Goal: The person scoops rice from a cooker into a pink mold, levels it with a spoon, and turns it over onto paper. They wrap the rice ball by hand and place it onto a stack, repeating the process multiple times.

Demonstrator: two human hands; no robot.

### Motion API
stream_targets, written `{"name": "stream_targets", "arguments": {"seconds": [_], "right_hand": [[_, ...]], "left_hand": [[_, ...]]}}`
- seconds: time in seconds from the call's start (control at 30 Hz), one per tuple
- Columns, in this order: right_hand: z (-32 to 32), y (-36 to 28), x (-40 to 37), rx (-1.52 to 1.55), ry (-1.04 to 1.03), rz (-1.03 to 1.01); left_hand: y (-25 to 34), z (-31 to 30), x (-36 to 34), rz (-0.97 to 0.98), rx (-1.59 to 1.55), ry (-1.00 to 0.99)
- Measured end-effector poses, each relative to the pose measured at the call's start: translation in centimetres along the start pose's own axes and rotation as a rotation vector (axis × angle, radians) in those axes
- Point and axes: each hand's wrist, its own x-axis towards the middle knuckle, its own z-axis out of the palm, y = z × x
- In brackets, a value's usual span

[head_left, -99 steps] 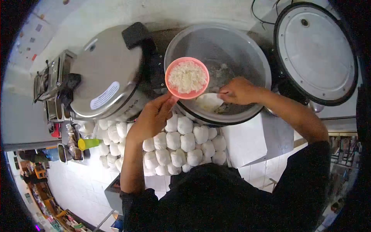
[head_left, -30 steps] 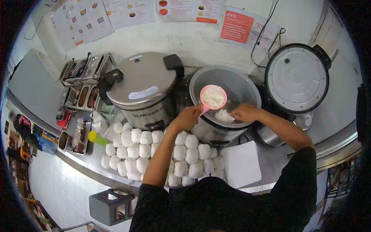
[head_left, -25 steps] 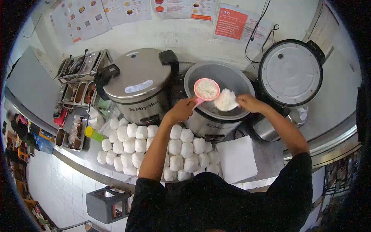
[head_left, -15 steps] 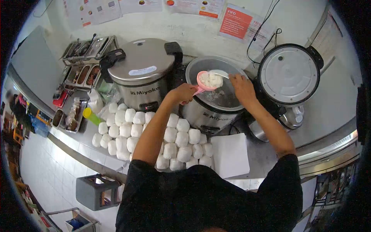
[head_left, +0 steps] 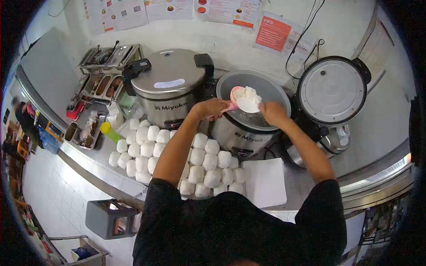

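Observation:
My left hand (head_left: 214,109) is closed round the handle of a pink scoop (head_left: 233,98), which is heaped with white rice (head_left: 250,93). My right hand (head_left: 274,113), slightly blurred, grips a white paddle (head_left: 248,105) whose flat blade lies against the scoop's right side. Both are above the open rice cooker (head_left: 224,84). In front of it, many white wrapped bundles (head_left: 212,178) lie in rows, beside a stack of white paper (head_left: 265,181).
A lidded cooker (head_left: 166,99) stands left of the open one, whose raised lid (head_left: 331,90) is at the right. Food trays (head_left: 103,85) and a yellow-green cup (head_left: 105,128) are further left. A grey stool (head_left: 100,219) stands on the floor; a person (head_left: 27,122) is at the far left.
The paddle has come down from the scoop's top to its right side, its blade turned to face me. My right hand has moved lower and a little left. The camera view has shifted slightly.

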Motion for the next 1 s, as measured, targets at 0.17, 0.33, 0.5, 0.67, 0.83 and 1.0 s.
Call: {"name": "stream_targets", "arguments": {"seconds": [0.17, 0.33, 0.5, 0.67, 0.83, 1.0], "right_hand": [[-4.9, 4.9, -0.8, -0.168, -0.005, -0.064], [0.3, 6.0, 2.1, -0.137, 0.122, -0.076], [0.2, -1.9, 2.2, -0.039, 0.026, -0.019], [-2.1, -0.4, 3.1, -0.100, 0.104, -0.018], [3.9, 13.1, 4.8, -0.401, -0.019, -0.132], [0.8, 4.9, 2.2, -0.147, 0.337, -0.095]], "left_hand": [[-0.7, 0.0, 0.1, 0.079, 0.096, 0.032], [-2.5, 0.0, 1.7, 0.274, 0.014, -0.042], [-3.5, -1.0, 6.4, 0.359, 0.547, -0.041], [-0.5, 0.1, 0.7, 0.198, 0.427, 0.008], [-0.9, 0.0, -0.4, 0.252, 0.315, -0.032], [0.1, -0.2, -1.1, 0.151, 0.186, 0.006]]}}
